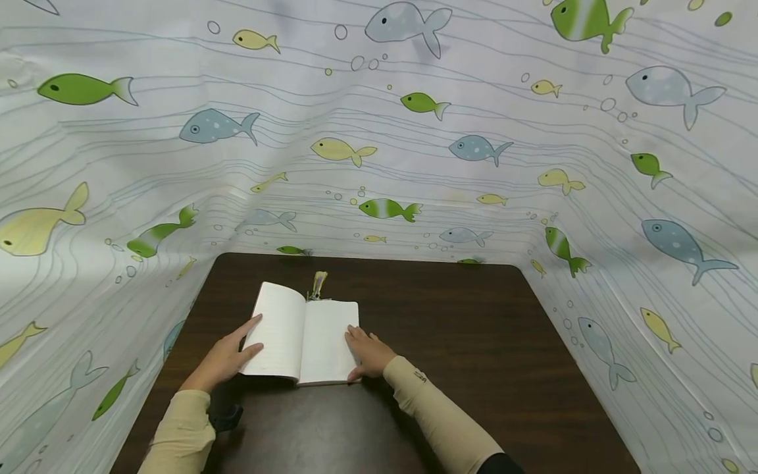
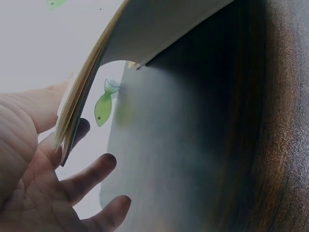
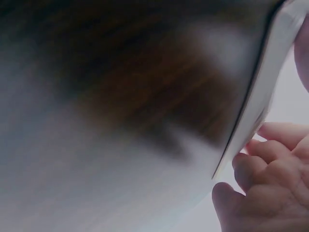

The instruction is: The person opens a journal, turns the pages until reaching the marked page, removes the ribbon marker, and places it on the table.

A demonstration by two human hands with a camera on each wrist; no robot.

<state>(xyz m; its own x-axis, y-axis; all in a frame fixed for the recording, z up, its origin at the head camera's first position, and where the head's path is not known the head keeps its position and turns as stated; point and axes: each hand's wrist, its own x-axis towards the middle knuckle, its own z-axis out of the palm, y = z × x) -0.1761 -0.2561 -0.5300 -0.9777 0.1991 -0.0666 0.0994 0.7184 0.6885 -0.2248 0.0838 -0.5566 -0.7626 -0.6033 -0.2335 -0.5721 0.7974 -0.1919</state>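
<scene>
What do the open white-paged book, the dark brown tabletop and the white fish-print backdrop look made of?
Open white-paged book: likely matte paper; thin leaves stack at its edge in the left-wrist view.
Dark brown tabletop: wood or wood-look laminate, satin; streaky grain, soft sheen.
White fish-print backdrop: thin fabric or plastic sheeting, can't tell which; it shows soft creases.

Both sleeves (image 1: 180, 428) are beige, the right sleeve (image 1: 441, 415) with a small dark marking (image 1: 420, 376). Black fabric (image 1: 500, 463) adjoins it higher up.
</scene>
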